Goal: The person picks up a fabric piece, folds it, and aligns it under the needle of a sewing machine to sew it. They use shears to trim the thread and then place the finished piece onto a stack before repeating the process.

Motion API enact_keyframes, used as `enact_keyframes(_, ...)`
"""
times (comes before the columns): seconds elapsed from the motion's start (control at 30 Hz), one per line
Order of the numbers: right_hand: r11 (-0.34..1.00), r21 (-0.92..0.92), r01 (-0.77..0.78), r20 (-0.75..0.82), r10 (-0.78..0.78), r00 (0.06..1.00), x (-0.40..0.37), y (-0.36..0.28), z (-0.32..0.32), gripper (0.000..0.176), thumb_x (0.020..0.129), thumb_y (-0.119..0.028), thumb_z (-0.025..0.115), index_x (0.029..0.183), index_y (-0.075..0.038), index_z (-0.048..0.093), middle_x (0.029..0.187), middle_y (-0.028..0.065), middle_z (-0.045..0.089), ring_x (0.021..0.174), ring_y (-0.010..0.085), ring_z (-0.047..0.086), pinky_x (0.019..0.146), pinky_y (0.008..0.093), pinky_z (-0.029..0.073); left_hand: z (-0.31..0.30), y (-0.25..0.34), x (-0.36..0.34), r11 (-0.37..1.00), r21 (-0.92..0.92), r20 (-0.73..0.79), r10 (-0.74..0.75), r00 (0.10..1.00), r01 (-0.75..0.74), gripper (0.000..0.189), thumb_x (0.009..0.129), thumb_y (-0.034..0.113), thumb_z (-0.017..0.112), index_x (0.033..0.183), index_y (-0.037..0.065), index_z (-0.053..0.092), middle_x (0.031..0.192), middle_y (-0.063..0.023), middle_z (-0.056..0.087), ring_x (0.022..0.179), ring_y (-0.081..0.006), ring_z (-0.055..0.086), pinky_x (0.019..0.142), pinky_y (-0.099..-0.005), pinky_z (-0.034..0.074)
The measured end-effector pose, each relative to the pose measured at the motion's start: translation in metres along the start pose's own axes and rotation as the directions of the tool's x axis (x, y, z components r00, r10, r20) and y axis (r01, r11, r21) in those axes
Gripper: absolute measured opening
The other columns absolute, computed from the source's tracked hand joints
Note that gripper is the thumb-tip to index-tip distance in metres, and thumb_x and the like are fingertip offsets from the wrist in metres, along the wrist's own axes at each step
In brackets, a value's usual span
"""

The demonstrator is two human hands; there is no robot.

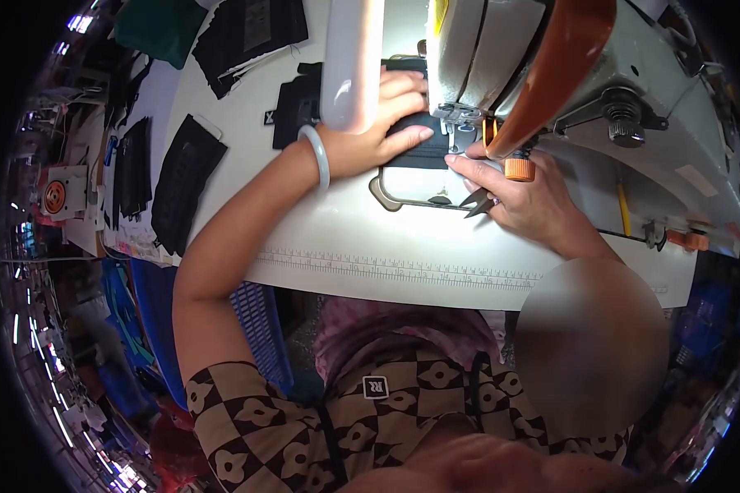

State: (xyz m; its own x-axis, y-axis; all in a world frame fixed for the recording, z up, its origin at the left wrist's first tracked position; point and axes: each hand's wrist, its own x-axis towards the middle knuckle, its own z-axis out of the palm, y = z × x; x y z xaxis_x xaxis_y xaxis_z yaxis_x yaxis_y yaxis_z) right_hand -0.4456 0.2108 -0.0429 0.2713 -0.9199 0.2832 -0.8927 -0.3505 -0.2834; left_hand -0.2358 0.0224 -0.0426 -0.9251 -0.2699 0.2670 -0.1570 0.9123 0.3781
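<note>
My left hand [378, 131] lies on black fabric [418, 156] to the left of the sewing machine's needle area [454, 135], its fingers stretched out. A pale bangle circles that wrist, and a white lamp bar hides part of the hand. At the right side of the presser foot is my right hand [522, 189], its thumb and forefinger at the fabric's edge. Small dark snips [478, 202] are held in this hand, blades pointing left. The machine's orange part partly covers its fingers.
More black fabric pieces [187, 181] lie on the white table [321, 234] at the left, with others at the upper left. A printed ruler strip [403, 269] runs along the front edge. A blue basket [263, 329] stands below. The machine head [584, 90] overhangs the right side.
</note>
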Motion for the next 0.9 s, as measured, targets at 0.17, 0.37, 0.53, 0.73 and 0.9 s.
enact_keyframes(0.17,0.997,0.036,-0.071,0.009,0.070,0.997,-0.008,-0.008,-0.004,0.040,0.080,0.000,0.075,0.118,-0.013,0.074,0.102,0.0085,0.072,0.093,0.0268,0.073,0.080,0.0409,0.056,-0.004,-0.015,0.010,1.000,0.013,0.025,0.021,0.999,-0.022,0.031,0.094,0.027,0.072,0.117,0.007,0.070,0.133,-0.0145,0.062,0.131,-0.0345,0.054,0.113,-0.0491,0.041)
enact_keyframes(0.37,0.941,-0.298,-0.162,-0.322,0.060,0.945,-0.071,-0.014,-0.122,0.012,0.086,-0.018,0.073,0.095,-0.010,0.070,0.089,0.0071,0.071,0.078,0.0312,0.065,0.070,0.0406,0.049,-0.005,-0.019,0.014,0.999,0.035,0.009,0.033,0.999,-0.033,0.029,0.095,0.027,0.071,0.118,0.009,0.070,0.135,-0.0158,0.060,0.131,-0.0357,0.054,0.113,-0.0483,0.041)
enact_keyframes(0.53,0.347,-0.451,-0.822,-0.882,-0.032,0.471,-0.154,0.142,-0.319,0.056,0.104,-0.047,0.059,0.089,0.004,0.077,0.068,0.0164,0.071,0.053,0.0352,0.060,0.055,0.0494,0.045,-0.002,-0.025,0.024,0.992,0.100,-0.030,0.078,0.996,-0.075,0.027,0.097,0.027,0.070,0.118,0.010,0.070,0.137,-0.0168,0.059,0.131,-0.0367,0.053,0.113,-0.0477,0.041)
enact_keyframes(0.73,0.393,-0.181,-0.902,-0.799,0.476,0.367,-0.200,0.177,-0.314,0.055,0.108,-0.042,0.052,0.085,0.004,0.072,0.072,0.0145,0.067,0.061,0.0317,0.054,0.061,0.0471,0.042,0.009,-0.010,0.023,0.986,0.149,0.108,-0.097,0.989,0.080,0.028,0.097,0.026,0.069,0.121,0.012,0.069,0.140,-0.0191,0.057,0.132,-0.0381,0.052,0.113,-0.0479,0.041)
enact_keyframes(0.9,0.525,0.399,-0.751,-0.725,0.682,0.092,-0.377,0.290,-0.265,0.058,0.109,-0.046,0.046,0.107,0.007,0.071,0.098,0.0170,0.071,0.092,0.0276,0.063,0.082,0.0434,0.050,0.023,-0.029,0.026,0.997,0.080,-0.027,-0.005,1.000,0.007,0.029,0.098,0.022,0.064,0.124,0.009,0.067,0.140,-0.0200,0.058,0.133,-0.0377,0.052,0.111,-0.0490,0.043)
